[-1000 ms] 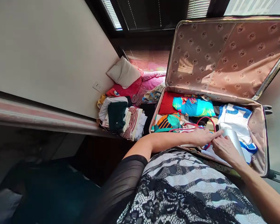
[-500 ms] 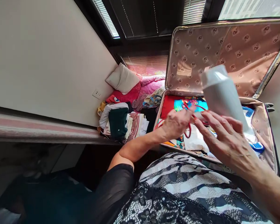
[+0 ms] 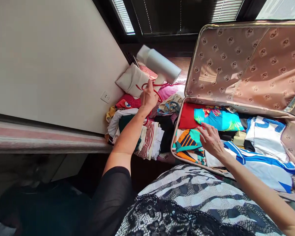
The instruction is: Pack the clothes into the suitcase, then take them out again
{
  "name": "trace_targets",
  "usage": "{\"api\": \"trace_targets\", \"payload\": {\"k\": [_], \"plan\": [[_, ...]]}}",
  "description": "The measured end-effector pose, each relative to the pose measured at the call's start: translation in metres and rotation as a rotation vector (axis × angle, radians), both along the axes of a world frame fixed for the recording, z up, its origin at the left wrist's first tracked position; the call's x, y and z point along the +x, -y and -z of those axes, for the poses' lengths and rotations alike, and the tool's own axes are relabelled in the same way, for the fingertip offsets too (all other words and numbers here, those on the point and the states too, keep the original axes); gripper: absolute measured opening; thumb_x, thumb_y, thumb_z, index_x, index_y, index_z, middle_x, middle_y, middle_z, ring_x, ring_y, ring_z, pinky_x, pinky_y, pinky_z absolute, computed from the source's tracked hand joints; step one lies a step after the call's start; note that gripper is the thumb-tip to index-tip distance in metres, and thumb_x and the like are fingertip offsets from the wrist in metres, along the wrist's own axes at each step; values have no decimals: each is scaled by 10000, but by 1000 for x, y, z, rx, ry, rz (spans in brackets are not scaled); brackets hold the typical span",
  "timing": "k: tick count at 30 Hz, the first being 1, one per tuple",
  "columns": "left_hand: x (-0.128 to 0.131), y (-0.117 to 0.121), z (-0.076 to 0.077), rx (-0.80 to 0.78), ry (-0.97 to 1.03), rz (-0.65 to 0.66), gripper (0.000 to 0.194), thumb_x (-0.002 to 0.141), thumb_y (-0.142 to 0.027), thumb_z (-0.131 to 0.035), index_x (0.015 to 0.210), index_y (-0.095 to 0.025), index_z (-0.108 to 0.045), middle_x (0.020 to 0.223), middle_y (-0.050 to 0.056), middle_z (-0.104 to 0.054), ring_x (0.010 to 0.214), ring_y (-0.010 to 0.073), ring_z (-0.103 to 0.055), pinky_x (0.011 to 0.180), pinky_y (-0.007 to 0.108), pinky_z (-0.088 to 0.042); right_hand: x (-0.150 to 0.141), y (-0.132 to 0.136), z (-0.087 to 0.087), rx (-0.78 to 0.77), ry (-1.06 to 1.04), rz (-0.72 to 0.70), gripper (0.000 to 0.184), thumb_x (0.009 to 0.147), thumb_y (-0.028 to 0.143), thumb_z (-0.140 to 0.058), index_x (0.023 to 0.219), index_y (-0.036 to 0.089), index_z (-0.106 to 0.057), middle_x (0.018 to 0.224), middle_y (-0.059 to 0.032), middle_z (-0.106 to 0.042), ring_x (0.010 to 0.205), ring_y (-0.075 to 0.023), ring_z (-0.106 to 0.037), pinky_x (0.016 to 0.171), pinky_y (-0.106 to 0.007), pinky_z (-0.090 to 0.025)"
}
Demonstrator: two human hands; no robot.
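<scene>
Above the bed's clothing pile [image 3: 137,131], my left hand [image 3: 148,96] holds a white hair dryer [image 3: 159,65] aloft, fingers closed around its handle and the looped red cord [image 3: 147,86]. I see the right hand [image 3: 211,139] resting with fingers spread open on the folded garments [image 3: 186,142] inside the open suitcase [image 3: 245,62]. A white pillow [image 3: 131,82] lies just behind the dryer, near the wall.

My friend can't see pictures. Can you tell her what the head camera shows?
A person's left hand holds up a white hair dryer with a red cord. Their right hand rests on colourful folded clothes in an open suitcase. More clothes lie piled beside it.
</scene>
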State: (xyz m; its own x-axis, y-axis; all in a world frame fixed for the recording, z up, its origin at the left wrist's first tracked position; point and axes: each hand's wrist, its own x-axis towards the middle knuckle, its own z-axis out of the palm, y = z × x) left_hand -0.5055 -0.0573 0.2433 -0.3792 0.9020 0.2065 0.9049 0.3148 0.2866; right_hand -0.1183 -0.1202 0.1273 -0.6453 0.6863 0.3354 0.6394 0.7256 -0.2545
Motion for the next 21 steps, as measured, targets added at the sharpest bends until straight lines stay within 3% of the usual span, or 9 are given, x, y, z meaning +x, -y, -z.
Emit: {"api": "trace_targets", "payload": {"k": [3, 6, 10, 13, 16, 18, 21], "plan": [[-14, -30, 62, -159, 43, -59, 599, 1060, -218, -568, 1636, -183, -406, 1419, 184, -728, 1322, 338, -714, 1129, 443, -561, 18, 23, 34, -81, 8, 20, 430, 1011, 165, -516, 1386, 222, -718, 1506, -219, -641, 1321, -382, -629, 1049, -590, -577], [-14, -46, 118, -362, 72, -56, 594, 1043, -164, -530, 1630, -173, -438, 1421, 200, -734, 1308, 340, -718, 1117, 447, -546, 39, 45, 54, -107, -9, 86, 406, 1009, 161, -508, 1348, 214, -725, 1489, -224, -647, 1296, -372, -653, 1043, -595, -603], [-4, -55, 167, -565, 85, 4, 497, 1089, -160, -458, 1584, -116, -480, 1431, 240, -728, 1305, 315, -714, 1126, 456, -517, 64, 74, 63, -163, 10, 238, 403, 998, 157, -500, 1320, 222, -732, 1448, -208, -670, 1263, -352, -678, 1041, -580, -623], [3, -62, 186, -555, 123, 40, 421, 1178, -241, -322, 1523, -62, -481, 1373, 251, -747, 1240, 267, -714, 1170, 505, -478, 82, 96, 67, -231, -1, 372, 383, 992, 183, -509, 1293, 224, -742, 1425, -204, -679, 1259, -346, -687, 1022, -566, -642], [11, -67, 193, -528, 170, 87, 488, 1210, -348, -217, 1483, -49, -491, 1316, 226, -773, 1237, 247, -696, 1210, 563, -433, 96, 113, 71, -294, -41, 459, 359, 984, 205, -523, 1261, 205, -752, 1398, -217, -689, 1231, -336, -709, 1034, -567, -643], [19, -70, 194, -571, 194, 94, 575, 1201, -475, -233, 1492, -77, -529, 1317, 235, -779, 1271, 277, -703, 1190, 554, -455, 102, 117, 73, -352, -92, 513, 350, 961, 227, -548, 1240, 208, -758, 1384, -211, -701, 1218, -331, -725, 1060, -573, -632], [30, -75, 198, -664, 207, 112, 765, 1128, -686, -412, 1586, -80, -495, 1372, 287, -752, 1345, 348, -702, 1158, 554, -500, 108, 105, 76, -507, -237, 635, 358, 910, 297, -595, 1216, 212, -759, 1310, -187, -740, 1165, -324, -752, 1012, -550, -650]]}}
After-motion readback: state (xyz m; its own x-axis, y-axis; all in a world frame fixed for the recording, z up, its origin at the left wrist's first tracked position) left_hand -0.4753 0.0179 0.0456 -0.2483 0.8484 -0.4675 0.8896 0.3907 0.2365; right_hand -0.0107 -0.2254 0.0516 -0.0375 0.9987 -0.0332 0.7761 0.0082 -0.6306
